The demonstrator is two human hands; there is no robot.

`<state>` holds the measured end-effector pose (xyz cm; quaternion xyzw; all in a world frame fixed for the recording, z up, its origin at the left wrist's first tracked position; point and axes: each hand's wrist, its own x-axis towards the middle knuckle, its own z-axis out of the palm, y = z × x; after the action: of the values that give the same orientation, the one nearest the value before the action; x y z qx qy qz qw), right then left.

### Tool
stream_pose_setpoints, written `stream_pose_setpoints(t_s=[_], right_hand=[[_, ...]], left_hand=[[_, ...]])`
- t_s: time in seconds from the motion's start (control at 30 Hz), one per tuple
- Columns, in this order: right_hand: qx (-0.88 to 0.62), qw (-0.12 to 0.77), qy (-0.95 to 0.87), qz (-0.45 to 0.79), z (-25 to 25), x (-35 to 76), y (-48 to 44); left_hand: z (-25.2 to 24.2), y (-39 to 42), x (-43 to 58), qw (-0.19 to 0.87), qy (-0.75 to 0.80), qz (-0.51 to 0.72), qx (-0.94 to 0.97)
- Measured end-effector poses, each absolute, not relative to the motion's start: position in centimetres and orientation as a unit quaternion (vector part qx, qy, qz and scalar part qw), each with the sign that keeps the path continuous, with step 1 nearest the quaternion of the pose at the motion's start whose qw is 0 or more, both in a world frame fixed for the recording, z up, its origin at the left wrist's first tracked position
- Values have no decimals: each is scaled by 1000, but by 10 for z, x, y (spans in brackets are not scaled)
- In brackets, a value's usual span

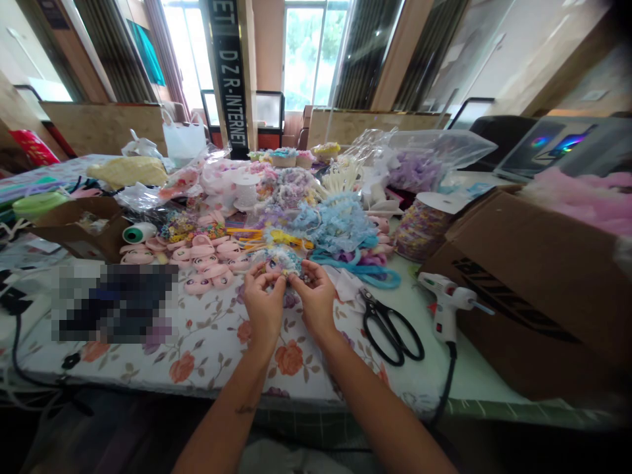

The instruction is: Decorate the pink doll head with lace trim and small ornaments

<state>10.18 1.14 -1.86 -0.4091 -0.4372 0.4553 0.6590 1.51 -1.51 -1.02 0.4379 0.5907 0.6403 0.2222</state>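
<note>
Both my hands meet over the flowered cloth at the middle of the table. Between them is a small doll head (272, 264) with fluffy blue and white yarn on top. My left hand (263, 289) pinches its left side with thumb and fingers. On the other side, my right hand (316, 289) grips it near the lower edge. The fingertips partly hide the face. Several pink doll faces (203, 262) lie just left of my hands. Light blue yarn (340, 220) is heaped beyond them. Black-handled scissors (392, 329) rest right of my right hand.
A white glue gun (447, 303) with a cord stands at the right beside a large cardboard box (538, 283). A spool of multicoloured yarn (424, 227) is behind it. An open small box (83, 227) sits at the left. Plastic bags line the back.
</note>
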Motion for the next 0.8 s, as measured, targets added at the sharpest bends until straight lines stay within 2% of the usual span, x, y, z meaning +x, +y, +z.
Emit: stream_pose_setpoints(t_s=[0.27, 0.8], right_hand=[[-410, 662, -425, 462, -22, 103, 14], [-378, 647, -375, 546, -19, 102, 11]], left_hand=[[-4, -17, 18, 166, 619, 630, 439], [-8, -18, 11, 163, 622, 616, 455]])
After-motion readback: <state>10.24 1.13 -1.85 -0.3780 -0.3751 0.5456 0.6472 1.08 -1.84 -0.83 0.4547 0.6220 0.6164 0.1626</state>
